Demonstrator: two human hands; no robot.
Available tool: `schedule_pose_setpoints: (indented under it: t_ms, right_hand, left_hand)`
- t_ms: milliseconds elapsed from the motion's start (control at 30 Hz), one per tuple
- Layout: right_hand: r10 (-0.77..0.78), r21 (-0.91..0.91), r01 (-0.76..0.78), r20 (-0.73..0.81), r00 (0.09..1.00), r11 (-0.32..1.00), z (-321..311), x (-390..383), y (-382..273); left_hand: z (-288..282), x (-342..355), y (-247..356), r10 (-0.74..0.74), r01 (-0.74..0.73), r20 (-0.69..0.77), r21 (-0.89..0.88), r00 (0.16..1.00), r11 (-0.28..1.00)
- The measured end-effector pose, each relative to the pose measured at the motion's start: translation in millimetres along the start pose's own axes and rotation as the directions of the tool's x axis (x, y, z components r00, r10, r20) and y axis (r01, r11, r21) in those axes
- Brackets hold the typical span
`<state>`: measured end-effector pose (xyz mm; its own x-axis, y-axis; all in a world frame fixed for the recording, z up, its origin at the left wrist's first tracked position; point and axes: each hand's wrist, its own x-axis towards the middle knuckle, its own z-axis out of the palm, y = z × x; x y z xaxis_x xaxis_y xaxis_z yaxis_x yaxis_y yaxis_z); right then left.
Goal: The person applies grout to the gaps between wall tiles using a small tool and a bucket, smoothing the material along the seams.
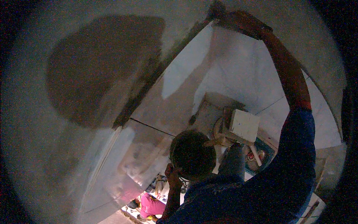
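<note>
My right hand [244, 22], on a raised arm in a blue sleeve, reaches to the top of the pale tiled panels [253, 71], where they meet grey plaster. Its fingers are closed round something dark that I cannot make out. My left hand [173, 172], low in the middle, is curled against the side of a dark round thing [192, 153], apparently a bowl, with a short stick-like piece at its upper right. A big dark patch [97, 67] covers the plaster at upper left, beside a dark strip along the tile edge.
Below me, a pale square block [244, 125] sits on a brownish support near a teal basin [266, 147] with a pale pipe across it. My jeans-clad leg [233, 160] shows beside them. A co-worker in pink [151, 205] bends among scattered items at the bottom.
</note>
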<state>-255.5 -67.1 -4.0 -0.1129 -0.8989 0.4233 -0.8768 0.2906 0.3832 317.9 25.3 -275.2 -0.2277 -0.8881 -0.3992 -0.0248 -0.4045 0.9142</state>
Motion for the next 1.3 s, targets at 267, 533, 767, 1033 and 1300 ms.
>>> schedule_pose_setpoints:
  t_ms: [267, 533, 767, 1033, 1300]
  right_hand:
    - [0.121, 0.291, -0.203, 0.276, 0.954, 0.935, -114, -68, -23]
    - [0.216, 0.825, -0.174, 0.064, 0.974, 0.537, 83, -70, 57]
    - [0.326, 0.894, -0.355, 0.261, 0.909, 0.273, 63, -24, -46]
    - [0.232, 0.966, -0.260, 0.251, 0.940, 0.009, 65, 18, -70]
    - [0.103, 0.924, -0.325, 0.350, 0.931, -0.203, -2, -15, -179]
  left_hand:
    - [-38, 17, -59, 0.092, -0.091, 0.000, -0.142, 0.996, 0.986]
    - [-31, 23, -15, 0.157, -0.165, 0.060, 0.148, 0.986, 0.975]
    - [-21, 15, -4, 0.048, -0.048, 0.025, -0.037, 0.999, 0.998]
    - [-29, 8, -14, 0.093, -0.097, 0.033, 0.168, 0.995, 0.981]
    - [-31, 40, -21, 0.130, -0.135, 0.060, 0.099, 0.990, 0.986]
